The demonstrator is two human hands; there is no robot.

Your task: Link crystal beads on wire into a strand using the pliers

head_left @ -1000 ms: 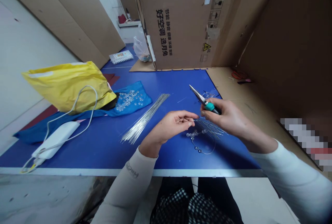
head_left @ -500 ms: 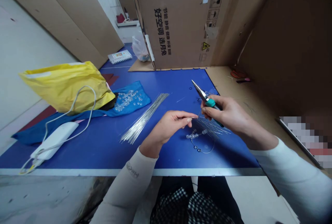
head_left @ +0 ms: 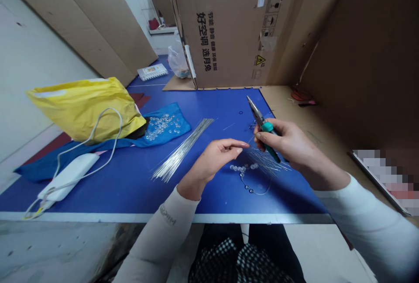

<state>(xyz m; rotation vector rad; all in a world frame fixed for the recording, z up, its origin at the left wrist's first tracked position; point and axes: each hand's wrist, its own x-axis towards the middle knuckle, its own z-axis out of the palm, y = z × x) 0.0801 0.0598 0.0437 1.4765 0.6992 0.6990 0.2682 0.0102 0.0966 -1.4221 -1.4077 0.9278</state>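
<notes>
My right hand (head_left: 278, 136) is closed around needle-nose pliers (head_left: 266, 125) with green handles, their jaws pointing up and away. A thin wire (head_left: 251, 140) runs between its fingers and the fingertips of my left hand (head_left: 221, 154). The left thumb and index finger are pinched together at the wire's end; the exact contact is hard to see. Below the hands, a strand of clear beads (head_left: 242, 169) on a curved wire lies over the table. Loose metal wires (head_left: 265, 163) are spread under my right hand. Left of my left hand lies a thick bundle of straight wires (head_left: 183, 150).
Clear loose beads (head_left: 160, 126) lie on a blue cloth (head_left: 181, 121) beside a yellow bag (head_left: 88, 108). A white power strip (head_left: 70, 178) with a cord is at front left. A large cardboard box (head_left: 229, 34) stands behind the blue table (head_left: 216, 204). Orange-handled scissors (head_left: 300, 95) lie at right.
The pliers have tilted and shifted slightly right in my right hand. The top beads of the strand have moved a little left. My left hand has barely moved.
</notes>
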